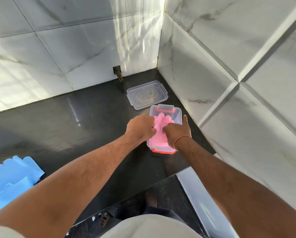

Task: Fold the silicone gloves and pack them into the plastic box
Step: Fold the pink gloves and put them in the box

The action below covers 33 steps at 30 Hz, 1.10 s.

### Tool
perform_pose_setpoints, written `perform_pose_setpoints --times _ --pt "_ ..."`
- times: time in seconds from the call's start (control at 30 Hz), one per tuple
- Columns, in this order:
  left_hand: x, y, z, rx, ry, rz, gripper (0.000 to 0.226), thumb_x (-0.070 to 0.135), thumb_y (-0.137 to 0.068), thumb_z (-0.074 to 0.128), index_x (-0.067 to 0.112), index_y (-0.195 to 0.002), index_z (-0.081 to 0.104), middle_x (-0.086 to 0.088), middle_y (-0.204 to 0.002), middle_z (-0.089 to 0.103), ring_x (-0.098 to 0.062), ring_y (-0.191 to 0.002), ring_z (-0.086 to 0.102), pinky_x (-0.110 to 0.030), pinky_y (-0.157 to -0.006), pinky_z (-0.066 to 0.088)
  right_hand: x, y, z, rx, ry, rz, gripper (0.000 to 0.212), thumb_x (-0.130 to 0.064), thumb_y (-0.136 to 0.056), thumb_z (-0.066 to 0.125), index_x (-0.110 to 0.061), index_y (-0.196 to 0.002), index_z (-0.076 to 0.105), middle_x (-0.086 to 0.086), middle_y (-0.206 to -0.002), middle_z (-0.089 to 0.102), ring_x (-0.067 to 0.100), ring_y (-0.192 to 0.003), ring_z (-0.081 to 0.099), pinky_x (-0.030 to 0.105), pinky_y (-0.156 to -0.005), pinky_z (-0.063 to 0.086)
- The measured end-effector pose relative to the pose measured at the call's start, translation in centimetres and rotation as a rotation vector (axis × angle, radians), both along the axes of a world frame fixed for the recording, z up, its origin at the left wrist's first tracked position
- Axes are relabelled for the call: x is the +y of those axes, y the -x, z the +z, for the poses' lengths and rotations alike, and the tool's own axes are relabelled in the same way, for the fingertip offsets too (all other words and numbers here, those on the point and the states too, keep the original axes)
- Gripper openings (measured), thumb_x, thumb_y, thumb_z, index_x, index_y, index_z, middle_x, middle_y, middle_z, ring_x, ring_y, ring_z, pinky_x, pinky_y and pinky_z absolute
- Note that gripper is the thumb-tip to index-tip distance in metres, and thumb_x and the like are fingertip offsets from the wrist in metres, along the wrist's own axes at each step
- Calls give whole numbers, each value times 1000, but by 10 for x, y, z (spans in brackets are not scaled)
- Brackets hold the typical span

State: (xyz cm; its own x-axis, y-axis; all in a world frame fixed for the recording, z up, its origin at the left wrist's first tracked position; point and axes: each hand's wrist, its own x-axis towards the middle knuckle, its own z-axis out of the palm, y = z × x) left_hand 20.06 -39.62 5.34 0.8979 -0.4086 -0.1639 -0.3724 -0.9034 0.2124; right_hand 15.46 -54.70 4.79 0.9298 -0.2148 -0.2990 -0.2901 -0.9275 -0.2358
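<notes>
The task looks partly done: pink gloves already sit in the clear plastic box at centre frame on the dark bench, where the left hand pinches the pink material with curled fingers and the right hand presses it down, its grip apparently curled into the silicone with one finger straight along the box's right wall, though the fingertips are hidden. Blue gloves lie unpacked at the lower left of the frame, and the lid lies off, just above the box. No brand, label or writing is readable.
</notes>
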Motion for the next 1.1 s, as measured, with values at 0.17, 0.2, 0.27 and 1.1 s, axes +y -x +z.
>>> perform_pose_setpoints --times 0.17,0.2,0.27,1.1 --pt "-2 20 3 158 115 151 29 36 -95 68 21 -71 63 3 -69 69 -18 -66 69 -32 -57 52 -15 -1 10 189 345 416 31 -31 -107 57 -24 -134 70 1 -137 71 31 -134 59 52 -120 40" --pt "-2 24 5 182 146 163 27 34 -94 67 20 -71 64 2 -70 72 -19 -68 72 -36 -64 59 -17 -1 14 196 296 404 33 -34 -107 57 -28 -137 70 1 -142 69 32 -135 59 47 -119 43" --pt "-4 30 6 208 173 159 26 32 -96 65 19 -74 67 0 -72 75 -19 -70 74 -39 -76 65 -24 -2 13 160 213 385 33 -38 -108 56 -34 -138 70 -2 -146 67 31 -137 59 43 -122 39" --pt "200 55 -35 -313 109 122 63 57 -109 40 30 -165 32 6 -172 36 -27 -162 29 -56 -120 44 160 7 23 -417 66 560 60 -33 -102 60 -26 -160 44 -5 -166 46 23 -159 33 63 -130 18"
